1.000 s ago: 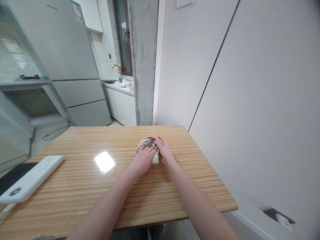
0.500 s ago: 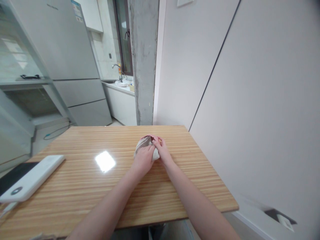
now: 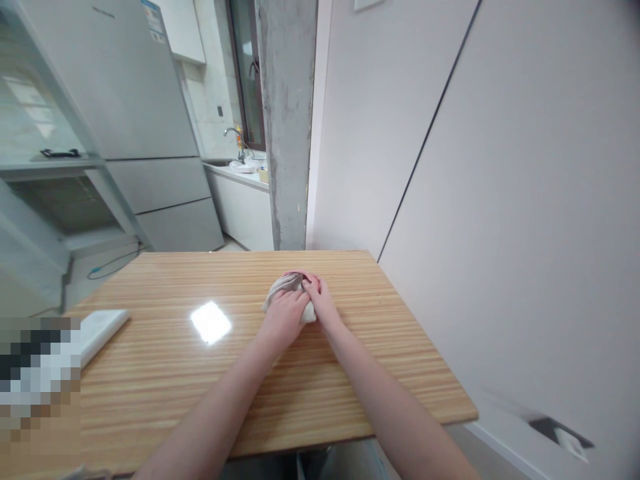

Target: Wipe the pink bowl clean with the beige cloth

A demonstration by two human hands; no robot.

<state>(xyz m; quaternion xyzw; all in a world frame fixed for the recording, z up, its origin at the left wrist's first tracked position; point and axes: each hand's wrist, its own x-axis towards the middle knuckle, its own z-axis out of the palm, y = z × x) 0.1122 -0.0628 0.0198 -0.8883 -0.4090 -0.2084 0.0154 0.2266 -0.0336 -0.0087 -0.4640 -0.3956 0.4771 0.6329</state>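
Observation:
A small, bunched piece of off-white fabric with a pink edge (image 3: 281, 285) is on the far middle part of the wooden table (image 3: 165, 373). Its exact kind is unclear. My left hand (image 3: 287, 312) lies over its near side, fingers curled into the folds. On the other side, my right hand (image 3: 321, 301) grips the right edge, thumb towards the dark gap between the layers. The fingertips of both hands are partly hidden in the fabric, and the hands almost meet.
A white device like a power bank (image 3: 103, 327) lies at the table's left, partly hidden by a pixelated patch. A pale wall (image 3: 500, 233) runs along the right side. Beyond the table stand a concrete pillar (image 3: 290, 133), a fridge (image 3: 125, 100) and a sink counter (image 3: 240, 200).
The fabric's left side has spread a little farther left, and my left hand has shifted slightly left with it. My right hand keeps nearly the same place.

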